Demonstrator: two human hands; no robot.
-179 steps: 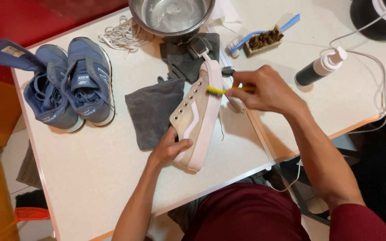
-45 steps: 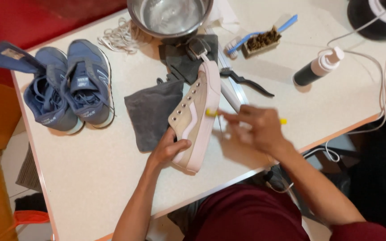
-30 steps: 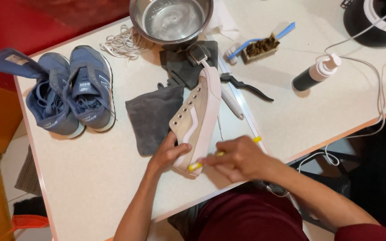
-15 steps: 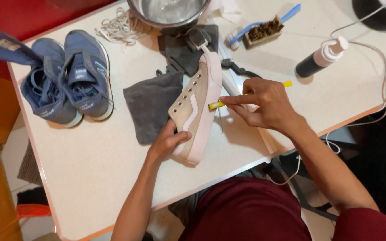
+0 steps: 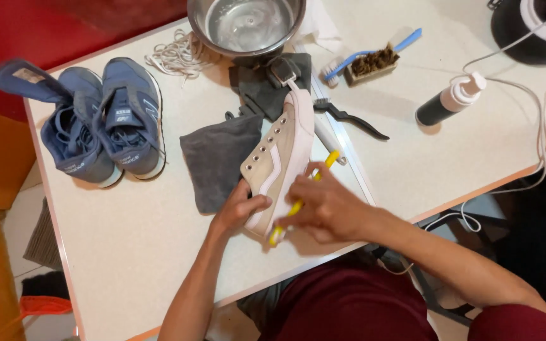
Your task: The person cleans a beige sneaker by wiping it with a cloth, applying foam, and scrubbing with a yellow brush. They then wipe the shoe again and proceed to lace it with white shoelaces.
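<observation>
The left hand (image 5: 238, 211) grips the tan shoe (image 5: 277, 165) (tipped on its side) on the white surface (image 5: 134, 246). The right hand (image 5: 327, 208) is closed around a yellow brush (image 5: 299, 202), touching the shoe's sole.

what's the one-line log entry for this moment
left hand: steadies beige sneaker at heel | right hand: holds yellow brush against its sole edge | near: grey cloth, blue sneakers, steel bowl
</observation>
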